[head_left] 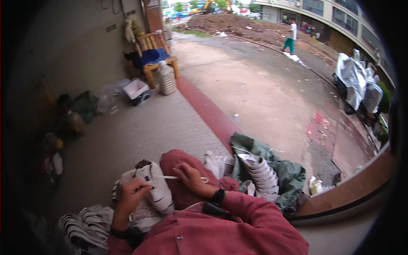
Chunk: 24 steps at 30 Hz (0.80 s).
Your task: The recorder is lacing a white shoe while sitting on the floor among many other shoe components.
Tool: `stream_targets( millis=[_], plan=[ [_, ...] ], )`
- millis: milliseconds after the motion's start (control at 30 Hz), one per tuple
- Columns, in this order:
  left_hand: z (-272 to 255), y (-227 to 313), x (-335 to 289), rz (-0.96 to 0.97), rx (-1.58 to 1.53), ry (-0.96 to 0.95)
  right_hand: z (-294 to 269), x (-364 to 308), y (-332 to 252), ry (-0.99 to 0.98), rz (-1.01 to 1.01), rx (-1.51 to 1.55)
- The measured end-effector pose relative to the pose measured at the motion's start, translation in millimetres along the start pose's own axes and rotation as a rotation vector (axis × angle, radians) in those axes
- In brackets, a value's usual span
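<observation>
A white shoe with dark trim lies on my lap, its dark opening facing away from me. My left hand is at the shoe's left side, thumb and fingers pinched together; whatever they hold is too small to make out. A white shoelace runs taut from the shoe to my right hand, whose fingers are closed on it. More of a white lace loops below that hand's wrist. Under the shoe lies a pale patterned cloth.
Nested white shoe uppers rest on a green bag at my right; more striped ones lie at lower left. A bamboo chair, a large bottle and a bin stand by the wall. Outside, a person is walking.
</observation>
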<state>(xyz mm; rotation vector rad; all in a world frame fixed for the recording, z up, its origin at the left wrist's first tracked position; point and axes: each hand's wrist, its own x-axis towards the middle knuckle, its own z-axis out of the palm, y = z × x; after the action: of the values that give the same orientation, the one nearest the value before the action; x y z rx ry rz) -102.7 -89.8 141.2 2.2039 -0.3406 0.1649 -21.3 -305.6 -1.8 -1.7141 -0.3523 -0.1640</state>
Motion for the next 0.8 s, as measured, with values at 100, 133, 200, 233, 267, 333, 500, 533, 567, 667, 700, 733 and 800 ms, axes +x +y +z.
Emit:
stream_targets(
  millis=[100, 133, 200, 233, 267, 333, 500, 533, 567, 667, 700, 733, 800],
  plan=[
    [0, -3, 8, -0.005, 0.017, 0.017, -4, 2, -2, 0.004, -0.001, 0.042],
    [0, -5, 9, -0.010, 0.003, 0.036, -3, 1, 1, -0.005, -0.006, 0.072],
    [-1, -8, 9, -0.034, 0.009, 0.060, 0, 1, 4, -0.011, -0.001, 0.093],
    [-1, -10, 9, -0.051, -0.002, 0.079, 0, 1, 4, -0.011, 0.007, 0.097],
    [-1, -15, 9, -0.050, 0.006, 0.078, 1, 0, 4, -0.009, 0.004, 0.105],
    [-1, -25, 10, -0.052, 0.033, 0.086, -1, 1, 3, -0.023, 0.011, 0.103],
    [2, -41, 10, -0.062, 0.089, 0.154, 0, 0, 3, -0.015, 0.001, 0.094],
    [2, -43, 10, -0.098, 0.091, 0.170, 0, 0, 2, -0.012, -0.002, 0.096],
    [3, -44, 11, -0.099, 0.093, 0.169, 0, 0, 3, -0.012, -0.001, 0.098],
    [6, -50, 13, -0.129, 0.104, 0.191, 1, -1, 7, -0.019, -0.015, 0.074],
    [6, -55, 14, -0.062, 0.182, 0.199, 1, 0, 7, -0.018, -0.015, 0.084],
    [6, -60, 15, 0.006, 0.259, 0.205, 1, 0, 7, -0.017, -0.015, 0.095],
    [8, -71, 19, -0.007, 0.257, 0.188, -1, 2, 7, -0.017, -0.025, 0.073]
  ],
)
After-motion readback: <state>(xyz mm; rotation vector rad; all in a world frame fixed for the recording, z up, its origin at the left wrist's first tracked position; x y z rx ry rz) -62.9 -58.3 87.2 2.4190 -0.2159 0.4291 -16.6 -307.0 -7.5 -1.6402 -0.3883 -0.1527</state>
